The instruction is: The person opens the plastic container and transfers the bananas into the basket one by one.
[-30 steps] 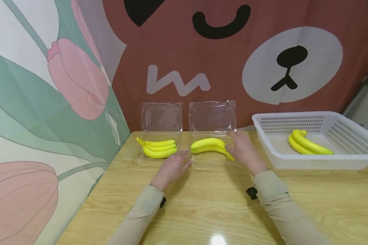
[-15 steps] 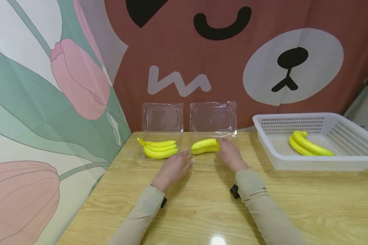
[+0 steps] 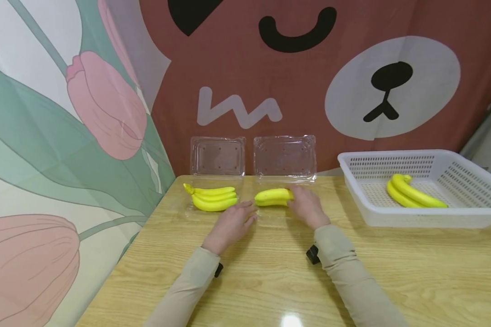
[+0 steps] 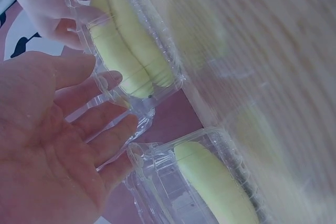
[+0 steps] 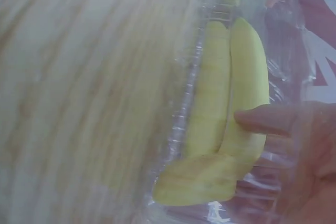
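Two clear plastic clamshell boxes stand side by side at the table's far edge, lids raised: the left box and the right box. A bunch of bananas lies in the left one. Another banana bunch lies in the right one, its stem end hidden in the head view by my right hand. In the right wrist view my thumb presses on a banana, with fingers behind the bunch. My left hand rests with spread fingers at the boxes' near inner edges, holding nothing.
A white perforated plastic basket stands at the right, with another banana bunch inside. A patterned cloth hangs right behind the boxes. The wooden table extends toward me.
My right hand has moved left from the right box's edge onto the stem end of the banana bunch and grips it. The left hand has stayed in place.
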Tool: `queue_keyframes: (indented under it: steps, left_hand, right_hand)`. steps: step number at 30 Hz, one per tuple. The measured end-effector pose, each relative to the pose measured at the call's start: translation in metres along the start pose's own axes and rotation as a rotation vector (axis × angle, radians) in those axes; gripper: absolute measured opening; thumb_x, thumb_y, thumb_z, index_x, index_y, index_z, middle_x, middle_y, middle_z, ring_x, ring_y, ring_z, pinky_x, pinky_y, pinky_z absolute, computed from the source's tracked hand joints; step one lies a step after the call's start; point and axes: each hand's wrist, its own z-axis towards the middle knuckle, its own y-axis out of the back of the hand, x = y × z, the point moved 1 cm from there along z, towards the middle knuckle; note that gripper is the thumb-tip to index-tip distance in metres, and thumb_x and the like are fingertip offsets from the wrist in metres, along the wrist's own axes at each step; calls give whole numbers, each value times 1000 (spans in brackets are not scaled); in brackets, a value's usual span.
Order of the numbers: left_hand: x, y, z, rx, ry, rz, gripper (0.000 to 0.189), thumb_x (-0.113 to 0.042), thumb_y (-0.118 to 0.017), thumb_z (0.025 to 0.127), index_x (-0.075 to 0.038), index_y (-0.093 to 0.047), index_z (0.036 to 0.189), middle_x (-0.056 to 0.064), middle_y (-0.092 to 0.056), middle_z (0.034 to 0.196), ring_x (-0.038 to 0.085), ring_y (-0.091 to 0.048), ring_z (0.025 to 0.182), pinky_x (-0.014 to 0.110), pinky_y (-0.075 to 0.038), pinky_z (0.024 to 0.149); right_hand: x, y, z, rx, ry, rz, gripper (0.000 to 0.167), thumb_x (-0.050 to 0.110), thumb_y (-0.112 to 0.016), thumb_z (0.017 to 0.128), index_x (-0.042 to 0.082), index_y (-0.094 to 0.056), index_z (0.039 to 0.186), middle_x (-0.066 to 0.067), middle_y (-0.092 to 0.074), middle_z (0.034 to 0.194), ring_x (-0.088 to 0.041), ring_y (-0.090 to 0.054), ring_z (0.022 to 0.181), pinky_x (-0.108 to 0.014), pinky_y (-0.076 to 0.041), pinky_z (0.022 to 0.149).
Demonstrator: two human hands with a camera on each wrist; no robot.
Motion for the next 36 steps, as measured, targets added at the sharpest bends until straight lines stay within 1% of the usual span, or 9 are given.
queue_keyframes:
  steps: [3,6,9,13,16,24,27,30,36]
  left_hand:
    - [0,0,0,0,2,3,34,-22,-58,101,-4,-64,129,16,-52,142,32,-52,128,44,-39,108]
    - [-1,0,0,0,4,0,34,-22,-58,101,-4,-64,129,16,-52,142,32,-52,128,44,-39,108]
    - [-2,1,-1,2,5,-2,34,-22,-58,101,-4,-64,129,16,-52,142,32,-51,128,43,-38,109]
    - [-2,2,-1,7,9,-2,34,-22,-58,101,-2,-64,129,16,-52,142,32,-51,129,43,-38,109]
    - [-1,1,-1,12,14,-9,34,-21,-58,101,-1,-64,129,17,-51,142,33,-50,129,44,-38,109]
    - [0,-1,1,11,12,-8,34,-20,-58,101,-2,-64,128,17,-51,142,32,-50,129,44,-37,110]
    - [0,0,1,18,17,-5,34,-21,-58,101,-2,-64,129,17,-51,142,32,-50,130,44,-36,110]
    - [0,0,1,21,23,-5,34,-21,-58,101,-2,-64,128,16,-51,143,31,-50,130,43,-36,110]
    - [-1,1,1,18,22,-6,33,-21,-58,101,-2,-64,128,16,-51,142,31,-50,130,42,-36,110]
  right_hand:
    - [1,5,-1,-22,5,9,49,6,-65,86,2,-56,134,-17,-65,110,-33,-60,90,-49,-50,73]
    - [2,11,-2,-47,4,28,47,6,-65,87,3,-57,133,-16,-66,107,-32,-59,89,-49,-49,73]
    - [3,18,-2,-77,1,23,46,7,-66,88,3,-57,133,-18,-66,112,-35,-61,94,-51,-50,76]
    - [5,29,-3,-112,-5,6,48,8,-66,91,3,-54,137,-22,-64,120,-36,-62,91,-51,-51,73]
    - [8,38,-5,-143,-3,14,48,9,-66,92,4,-52,138,-21,-63,120,-35,-62,87,-49,-51,70]
    - [11,67,-13,-245,-11,40,46,10,-67,93,8,-54,136,-20,-63,117,-37,-61,91,-54,-49,77]
    - [7,77,-16,-301,-23,22,45,8,-68,92,6,-55,135,-21,-63,116,-39,-61,92,-55,-47,79]
    - [2,88,-21,-339,-44,20,45,7,-68,92,6,-55,135,-21,-62,116,-38,-60,87,-53,-48,73]
    - [-17,108,-31,-346,-96,23,47,7,-65,93,5,-51,138,-24,-59,123,-38,-58,84,-51,-46,68]
